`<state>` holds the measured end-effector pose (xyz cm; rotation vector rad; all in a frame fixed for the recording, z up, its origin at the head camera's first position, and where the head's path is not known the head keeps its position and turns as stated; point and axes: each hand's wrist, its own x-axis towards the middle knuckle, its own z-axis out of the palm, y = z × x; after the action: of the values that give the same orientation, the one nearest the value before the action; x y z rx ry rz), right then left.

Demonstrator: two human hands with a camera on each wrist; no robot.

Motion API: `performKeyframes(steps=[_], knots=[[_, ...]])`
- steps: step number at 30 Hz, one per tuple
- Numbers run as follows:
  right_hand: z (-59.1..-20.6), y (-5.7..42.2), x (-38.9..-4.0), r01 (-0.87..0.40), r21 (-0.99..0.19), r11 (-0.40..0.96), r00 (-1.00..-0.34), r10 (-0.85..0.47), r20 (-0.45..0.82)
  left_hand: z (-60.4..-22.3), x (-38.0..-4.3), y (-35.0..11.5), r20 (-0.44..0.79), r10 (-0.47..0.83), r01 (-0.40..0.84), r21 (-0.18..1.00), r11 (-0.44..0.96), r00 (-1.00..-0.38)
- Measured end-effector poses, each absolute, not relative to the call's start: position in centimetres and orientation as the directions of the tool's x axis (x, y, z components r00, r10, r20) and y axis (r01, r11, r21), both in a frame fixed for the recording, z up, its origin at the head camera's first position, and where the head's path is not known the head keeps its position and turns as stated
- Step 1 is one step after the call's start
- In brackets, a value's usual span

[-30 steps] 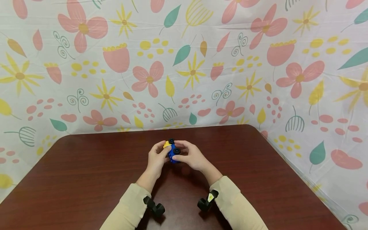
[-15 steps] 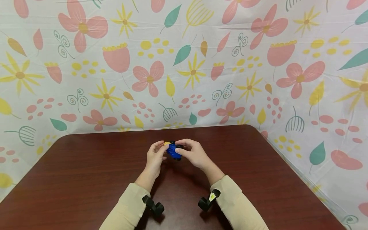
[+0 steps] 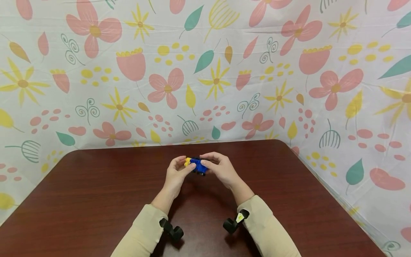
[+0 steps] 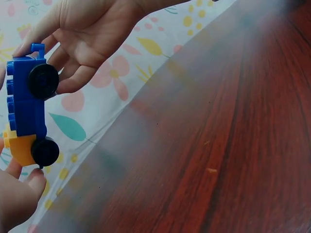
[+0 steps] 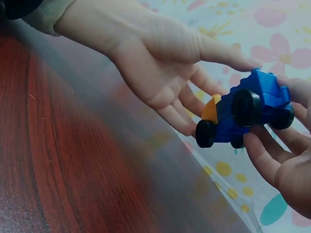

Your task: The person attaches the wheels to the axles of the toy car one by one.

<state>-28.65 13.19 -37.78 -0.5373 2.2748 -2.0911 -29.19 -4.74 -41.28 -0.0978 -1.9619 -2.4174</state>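
Observation:
A small toy car [image 3: 198,166] built of bricks, with a blue body, a yellow end and black wheels, is held above the table by both hands. My left hand [image 3: 174,175] grips it at the yellow end, thumb on the near side. At the blue end my right hand [image 3: 223,170] pinches it between thumb and fingers. The left wrist view shows the car [image 4: 29,99] side-on, its studs facing left and two wheels facing the camera. In the right wrist view a blue hook-like piece [image 5: 284,95] juts from the blue end.
The dark reddish-brown table [image 3: 106,200] reaches back to a white cloth [image 3: 205,89] printed with flowers and leaves. Black wrist mounts [image 3: 173,231] sit on the cuffs of the beige sleeves [image 3: 268,228].
The car has turned in the hands from wheels showing to its blue body lying sideways, yellow end left. The right hand has shifted slightly up and right; the left hand stays near its place.

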Motion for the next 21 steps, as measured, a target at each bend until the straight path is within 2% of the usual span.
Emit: performKeyframes(steps=[7,14,21], knots=[[-37.69,13.23,-28.65,-0.202,-0.979,0.016,-0.961,-0.197,0.195,-41.2,-29.03,-4.87,0.111,0.085,0.094,0.979,-0.184,-0.99],[-37.88,12.88,-28.62,-0.204,-0.979,0.022,-0.967,-0.159,0.198,-41.48,-29.13,-4.7,0.126,0.019,0.122,0.982,-0.143,-0.992],[-37.83,12.49,-28.4,-0.283,-0.952,0.115,-0.941,-0.228,0.252,-41.35,-28.92,-4.43,0.107,-0.053,0.113,0.986,-0.123,-0.993]])
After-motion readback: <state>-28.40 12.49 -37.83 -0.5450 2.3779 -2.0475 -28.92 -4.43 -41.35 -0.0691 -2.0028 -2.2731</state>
